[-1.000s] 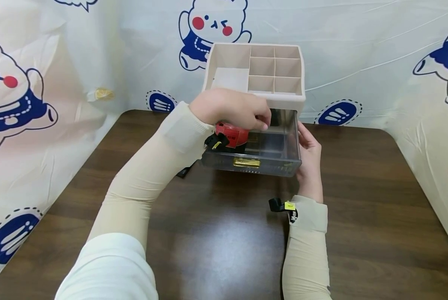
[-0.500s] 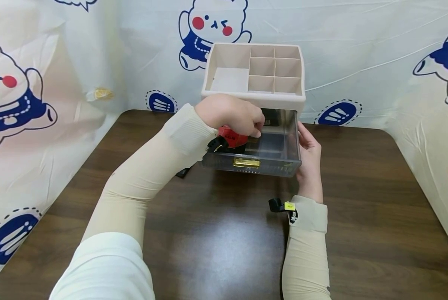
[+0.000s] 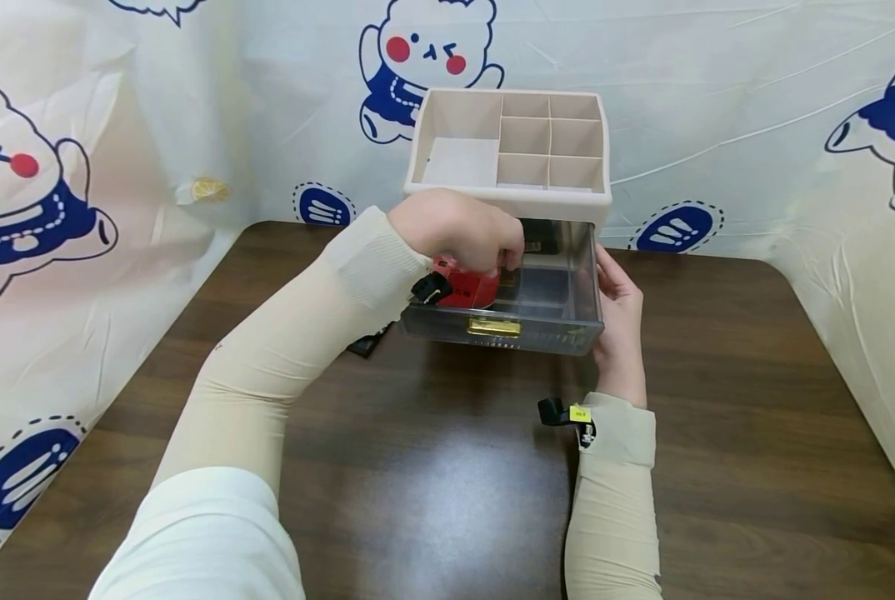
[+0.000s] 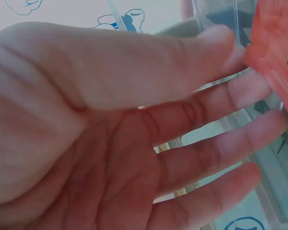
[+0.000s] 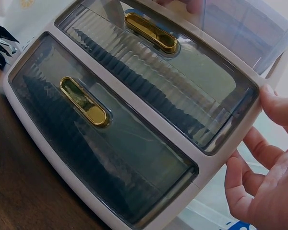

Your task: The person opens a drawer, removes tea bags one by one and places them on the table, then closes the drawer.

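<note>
A cream desk organizer stands at the back of the table, its clear top drawer pulled out. My left hand reaches down into that drawer. In the left wrist view, its thumb and index fingertips pinch the edge of a red packet, while the other fingers stretch out. From the head, the packet shows under the left wrist, partly hidden. My right hand rests along the organizer's right side. In the right wrist view its thumb touches the front edge, with loosely bent fingers against the side wall.
Two lower drawers with gold handles are closed. A dark item lies at the drawer's rear. A black shiny packet lies on the wooden table, left of the organizer. A patterned sheet hangs close behind.
My left hand has shifted slightly left and lower in the drawer. The red packet has tilted, showing more of its face. My right hand stays where it was.
</note>
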A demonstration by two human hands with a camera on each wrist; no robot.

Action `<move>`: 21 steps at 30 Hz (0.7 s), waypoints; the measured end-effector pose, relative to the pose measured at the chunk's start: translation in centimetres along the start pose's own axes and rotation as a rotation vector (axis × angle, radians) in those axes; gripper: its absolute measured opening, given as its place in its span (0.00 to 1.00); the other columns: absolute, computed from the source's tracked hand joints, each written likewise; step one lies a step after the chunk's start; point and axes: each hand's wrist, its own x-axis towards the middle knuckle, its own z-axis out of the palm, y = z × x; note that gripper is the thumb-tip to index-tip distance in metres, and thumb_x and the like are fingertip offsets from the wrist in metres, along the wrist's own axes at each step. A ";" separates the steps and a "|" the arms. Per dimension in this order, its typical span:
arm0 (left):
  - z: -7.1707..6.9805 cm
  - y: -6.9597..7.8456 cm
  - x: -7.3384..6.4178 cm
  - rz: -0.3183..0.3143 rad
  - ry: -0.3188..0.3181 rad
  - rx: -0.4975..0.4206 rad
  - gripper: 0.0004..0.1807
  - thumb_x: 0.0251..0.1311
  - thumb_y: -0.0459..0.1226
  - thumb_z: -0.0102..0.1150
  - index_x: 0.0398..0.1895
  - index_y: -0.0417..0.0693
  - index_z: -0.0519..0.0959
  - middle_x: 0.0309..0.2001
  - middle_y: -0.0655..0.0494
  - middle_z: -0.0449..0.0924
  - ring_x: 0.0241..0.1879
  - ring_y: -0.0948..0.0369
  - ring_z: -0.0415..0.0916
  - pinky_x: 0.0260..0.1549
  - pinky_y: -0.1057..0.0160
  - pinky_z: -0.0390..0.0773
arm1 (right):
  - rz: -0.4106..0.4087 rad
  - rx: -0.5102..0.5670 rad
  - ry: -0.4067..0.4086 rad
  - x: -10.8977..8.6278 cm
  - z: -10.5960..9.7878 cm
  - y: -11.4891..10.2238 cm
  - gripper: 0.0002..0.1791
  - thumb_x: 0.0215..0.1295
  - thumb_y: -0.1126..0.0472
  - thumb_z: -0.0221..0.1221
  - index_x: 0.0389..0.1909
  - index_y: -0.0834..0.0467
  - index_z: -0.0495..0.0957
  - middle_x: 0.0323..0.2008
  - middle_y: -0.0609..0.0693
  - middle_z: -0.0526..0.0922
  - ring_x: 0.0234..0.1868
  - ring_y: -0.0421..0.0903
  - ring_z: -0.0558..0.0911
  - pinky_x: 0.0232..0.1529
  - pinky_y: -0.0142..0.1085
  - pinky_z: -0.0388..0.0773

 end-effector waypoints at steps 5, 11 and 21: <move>0.0 -0.2 -0.3 0.006 0.025 0.075 0.19 0.64 0.25 0.45 0.54 0.47 0.77 0.50 0.52 0.76 0.41 0.57 0.75 0.31 0.65 0.78 | -0.004 -0.001 0.002 0.1 0.0 0.1 0.24 0.63 0.59 0.65 0.61 0.46 0.80 0.52 0.46 0.82 0.50 0.42 0.77 0.41 0.26 0.80; -0.1 -0.4 -0.5 -0.003 0.028 0.098 0.19 0.62 0.23 0.44 0.49 0.48 0.79 0.46 0.52 0.77 0.40 0.56 0.77 0.29 0.62 0.81 | -0.014 0.007 -0.001 0.0 0.1 0.1 0.23 0.64 0.61 0.65 0.60 0.47 0.80 0.51 0.46 0.82 0.50 0.43 0.77 0.41 0.26 0.80; -0.1 -0.5 -0.9 0.006 0.041 0.094 0.12 0.67 0.28 0.52 0.49 0.47 0.79 0.50 0.52 0.77 0.47 0.56 0.72 0.37 0.62 0.78 | -0.007 0.006 0.002 0.0 0.1 0.0 0.23 0.63 0.60 0.65 0.60 0.47 0.80 0.52 0.46 0.82 0.51 0.43 0.77 0.41 0.27 0.80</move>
